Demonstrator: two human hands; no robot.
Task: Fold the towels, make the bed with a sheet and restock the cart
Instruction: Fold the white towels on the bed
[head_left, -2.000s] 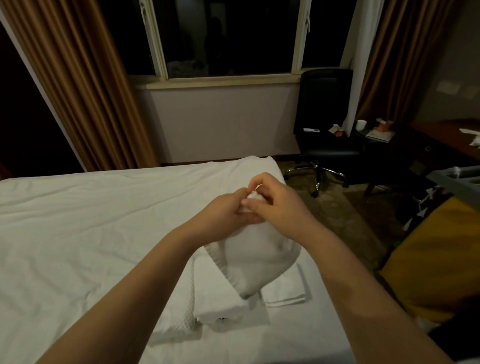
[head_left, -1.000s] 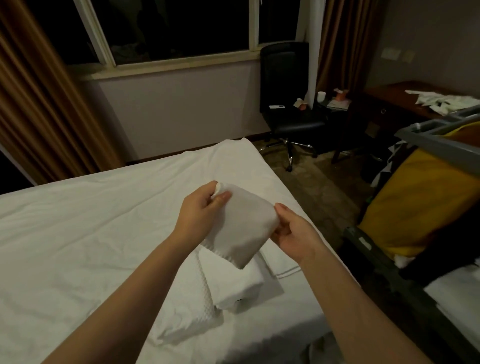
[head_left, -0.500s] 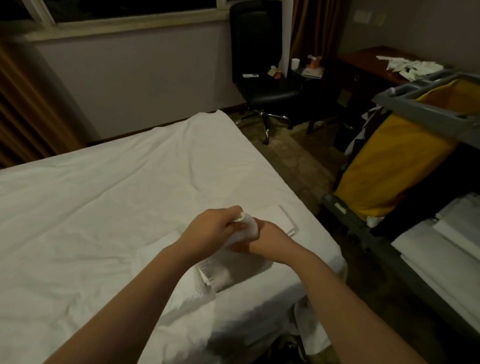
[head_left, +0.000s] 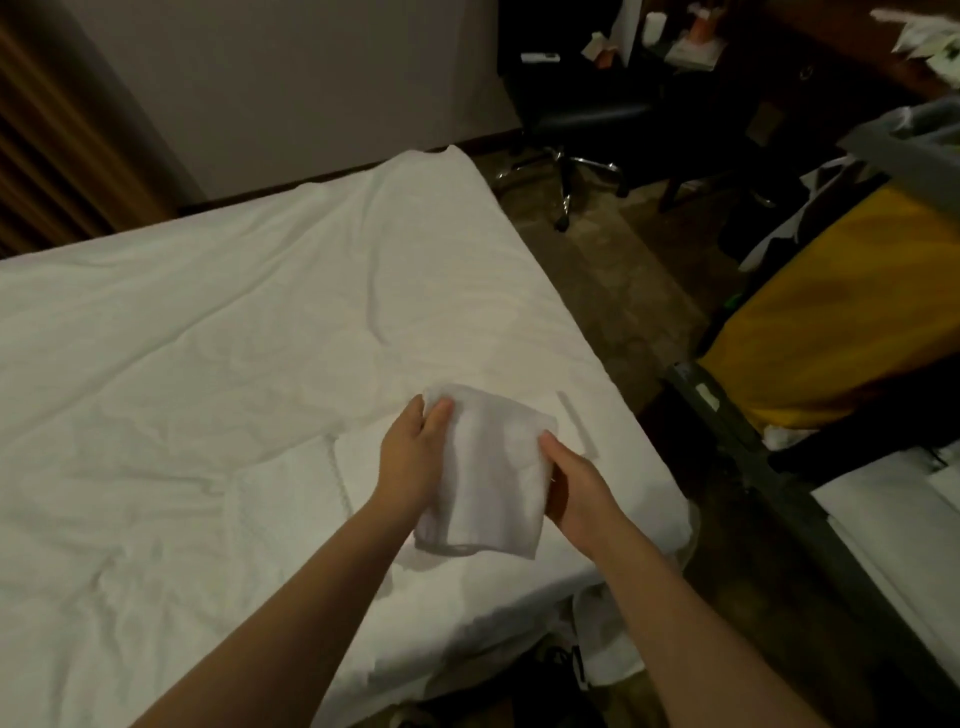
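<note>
Our hands, bunched together a moment ago, have drawn apart, and the small towel (head_left: 488, 483) now hangs spread between them. Our left hand (head_left: 413, 457) pinches its upper left corner and our right hand (head_left: 576, 486) grips its right edge. It is held over the near corner of the bed (head_left: 208, 364), with the cart (head_left: 841, 312) to the right.

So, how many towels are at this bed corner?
4: held towel in left hand and right hand; on the bed, waffle towel at left, folded towel beside it, flat towel at right. More may be hidden.
</note>
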